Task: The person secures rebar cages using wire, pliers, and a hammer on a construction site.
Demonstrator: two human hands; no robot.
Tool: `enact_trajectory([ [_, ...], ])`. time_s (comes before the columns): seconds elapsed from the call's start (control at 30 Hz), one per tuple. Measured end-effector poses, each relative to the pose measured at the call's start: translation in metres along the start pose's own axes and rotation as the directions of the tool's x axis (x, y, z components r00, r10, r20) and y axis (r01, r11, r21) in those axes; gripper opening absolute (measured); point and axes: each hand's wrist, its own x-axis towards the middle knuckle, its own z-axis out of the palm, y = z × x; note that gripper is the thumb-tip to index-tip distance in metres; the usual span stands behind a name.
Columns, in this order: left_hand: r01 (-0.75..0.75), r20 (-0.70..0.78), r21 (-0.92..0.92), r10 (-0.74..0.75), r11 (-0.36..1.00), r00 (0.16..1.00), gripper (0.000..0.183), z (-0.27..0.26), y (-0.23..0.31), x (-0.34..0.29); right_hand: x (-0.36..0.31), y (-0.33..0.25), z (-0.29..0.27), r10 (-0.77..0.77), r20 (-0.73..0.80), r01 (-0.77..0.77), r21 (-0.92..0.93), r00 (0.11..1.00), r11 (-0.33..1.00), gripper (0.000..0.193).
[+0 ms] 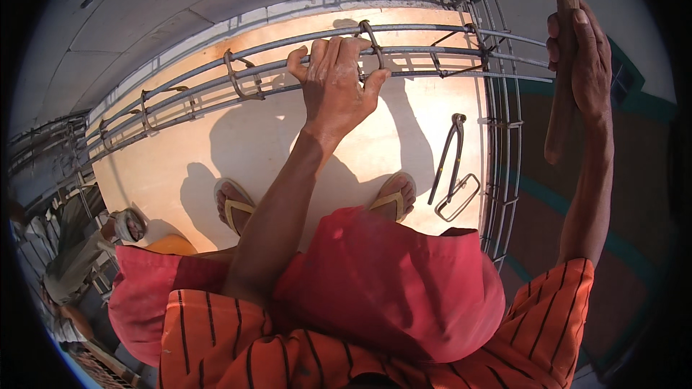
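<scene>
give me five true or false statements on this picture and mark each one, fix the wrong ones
1. The left hand touches the long grey steel bars. True.
2. The right hand is empty. False: it grips a brown wooden stick.
3. Dark long-handled metal pincers hang from the bars. False: they lie on the pale flat board.
4. A thin rectangular metal loop lies by the pincers' handle ends. True.
5. The person wears black boots. False: they wear yellow-strapped sandals.

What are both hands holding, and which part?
The right hand grips a wooden stick above its lower end; the left hand grips the rebar cage beside a stirrup.
</scene>
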Motion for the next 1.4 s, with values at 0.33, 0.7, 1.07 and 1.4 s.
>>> enact_trajectory([
  [0.33,0.004,0.005,-0.047,-0.004,0.999,1.0,0.037,0.006,-0.003,-0.008,0.064,-0.002,-0.024,0.083,0.322,-0.065,-0.066,0.943,0.996,0.048],
  [0.7,0.007,-0.008,-0.1,-0.008,0.995,1.0,0.035,0.003,-0.004,-0.005,0.059,-0.018,-0.014,0.071,0.377,0.0,-0.185,0.923,0.983,0.052],
  [1.07,0.011,-0.022,-0.079,-0.013,0.997,1.0,0.033,-0.003,-0.011,-0.007,0.04,-0.054,-0.038,0.295,0.409,-0.302,-0.05,0.864,0.952,0.05],
  [1.4,-0.018,-0.04,-0.041,0.016,0.999,0.999,0.031,0.005,-0.004,-0.005,-0.129,0.054,0.017,0.408,0.83,-0.05,-0.422,0.38,0.905,0.034],
])
